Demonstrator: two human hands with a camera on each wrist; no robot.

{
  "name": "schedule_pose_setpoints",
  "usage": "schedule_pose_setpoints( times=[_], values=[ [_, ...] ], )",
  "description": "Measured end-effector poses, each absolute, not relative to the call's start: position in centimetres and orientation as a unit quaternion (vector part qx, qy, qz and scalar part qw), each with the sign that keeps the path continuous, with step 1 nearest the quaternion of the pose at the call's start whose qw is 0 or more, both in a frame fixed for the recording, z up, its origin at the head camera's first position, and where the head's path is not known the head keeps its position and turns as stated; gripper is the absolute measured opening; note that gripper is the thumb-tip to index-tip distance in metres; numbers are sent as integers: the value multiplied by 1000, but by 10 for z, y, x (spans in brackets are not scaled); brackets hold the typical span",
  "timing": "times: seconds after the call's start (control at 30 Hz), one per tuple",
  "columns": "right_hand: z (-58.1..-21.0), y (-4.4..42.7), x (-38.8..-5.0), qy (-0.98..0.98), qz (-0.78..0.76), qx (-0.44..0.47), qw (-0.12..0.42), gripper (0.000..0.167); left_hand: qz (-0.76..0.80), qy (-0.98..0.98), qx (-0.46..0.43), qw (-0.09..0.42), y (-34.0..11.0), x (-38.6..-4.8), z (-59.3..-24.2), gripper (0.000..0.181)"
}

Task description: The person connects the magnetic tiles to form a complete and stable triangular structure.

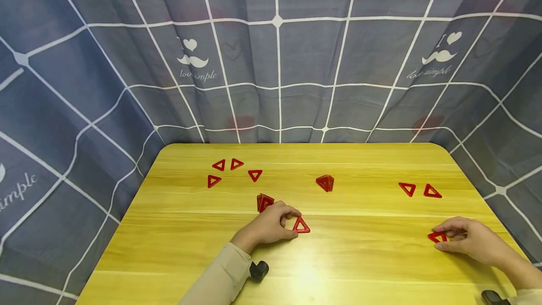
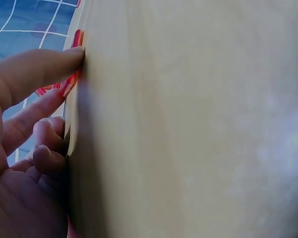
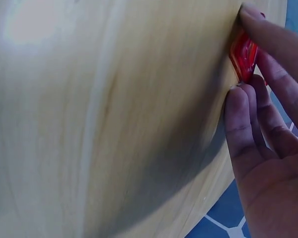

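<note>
In the head view my left hand (image 1: 271, 224) pinches a red triangle tile with an open middle (image 1: 306, 230) between thumb and forefinger, at the middle of the table. The left wrist view shows that tile edge-on (image 2: 77, 38), close to the tabletop. At the right side, my right hand (image 1: 476, 239) grips another red triangle tile (image 1: 434, 237) between thumb and fingers, and part of it is covered. In the right wrist view this tile (image 3: 246, 57) lies low over the wood. A small stack of red triangles (image 1: 264, 202) sits just behind my left hand.
Several loose red triangles (image 1: 213, 180) lie at the table's back left. Another stack (image 1: 325, 182) stands back of centre. Two triangles (image 1: 407, 188) lie behind my right hand. The yellow wooden table (image 1: 190, 248) is bordered by a grey grid-patterned curtain (image 1: 254, 60).
</note>
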State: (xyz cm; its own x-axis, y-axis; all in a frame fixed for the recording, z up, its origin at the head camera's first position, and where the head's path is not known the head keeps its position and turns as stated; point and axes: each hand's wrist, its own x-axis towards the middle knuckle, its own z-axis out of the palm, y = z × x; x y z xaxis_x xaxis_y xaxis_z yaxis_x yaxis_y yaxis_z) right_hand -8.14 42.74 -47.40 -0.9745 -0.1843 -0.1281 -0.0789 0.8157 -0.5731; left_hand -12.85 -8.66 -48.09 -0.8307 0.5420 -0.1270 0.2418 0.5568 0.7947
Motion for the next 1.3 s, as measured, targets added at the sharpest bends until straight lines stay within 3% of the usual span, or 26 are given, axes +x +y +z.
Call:
schedule_pose_setpoints(
  times=[0.13, 0.33, 0.57, 1.3],
  values=[
    [-473, 426, -81, 944, -309, -52, 100, 37, 414, 863, 224, 183, -86, -129, -481, 41],
    [-476, 424, -79, 940, -330, -67, 47, 33, 399, 870, 233, 175, -86, -129, -481, 38],
    [-474, 412, -85, 929, -360, -85, 27, 27, 403, 868, 231, 177, -87, -128, -486, 41],
    [-472, 342, -108, 867, -468, -171, 20, 29, 396, 872, 231, 172, -85, -127, -482, 38]
  ],
)
